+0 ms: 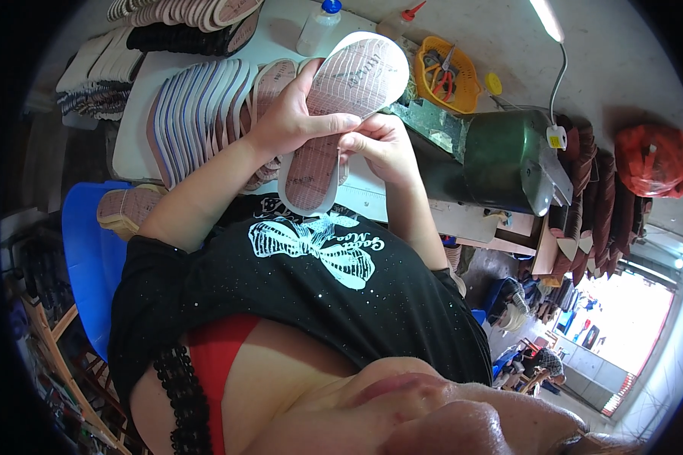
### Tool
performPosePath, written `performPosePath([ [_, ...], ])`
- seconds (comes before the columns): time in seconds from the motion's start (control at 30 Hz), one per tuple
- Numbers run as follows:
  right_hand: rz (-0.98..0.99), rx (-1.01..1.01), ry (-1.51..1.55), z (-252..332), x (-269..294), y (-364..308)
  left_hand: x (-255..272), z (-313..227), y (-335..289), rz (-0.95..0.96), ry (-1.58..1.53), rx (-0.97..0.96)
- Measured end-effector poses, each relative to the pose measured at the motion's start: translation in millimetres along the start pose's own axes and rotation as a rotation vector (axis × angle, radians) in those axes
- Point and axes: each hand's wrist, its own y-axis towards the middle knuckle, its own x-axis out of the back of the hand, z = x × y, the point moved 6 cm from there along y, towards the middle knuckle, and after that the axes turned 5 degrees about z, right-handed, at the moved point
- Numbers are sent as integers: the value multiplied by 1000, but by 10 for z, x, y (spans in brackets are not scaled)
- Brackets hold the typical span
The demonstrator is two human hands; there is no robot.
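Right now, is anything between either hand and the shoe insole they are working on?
Nothing visible. The left hand grips the pink insole directly at its left edge, thumb across its face. The right hand pinches its right edge with the fingertips. The fanned row of insoles lies behind on the table.

insole stack (197, 114) left; basket (449, 72) right

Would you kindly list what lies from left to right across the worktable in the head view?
Row of shoe soles → left hand → held insole → right hand → yellow basket → green machine → red bag.
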Motion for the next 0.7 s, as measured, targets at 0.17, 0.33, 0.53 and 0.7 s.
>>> performPosePath([
  [0.17, -91, -96, -256, 167, -56, -144, -15, 168, 26, -22, 99, 58],
  [0.33, -244, -49, -420, 130, -34, -155, -26, 203, 18, -143, 11, -7],
  [0.53, -148, -31, -183, -30, 49, -142, -20, 242, 79, -260, 149, 2],
  [0.7, -8, -227, -112, -242, -14, -321, 153, 396, 283, -425, 12, -26],
])
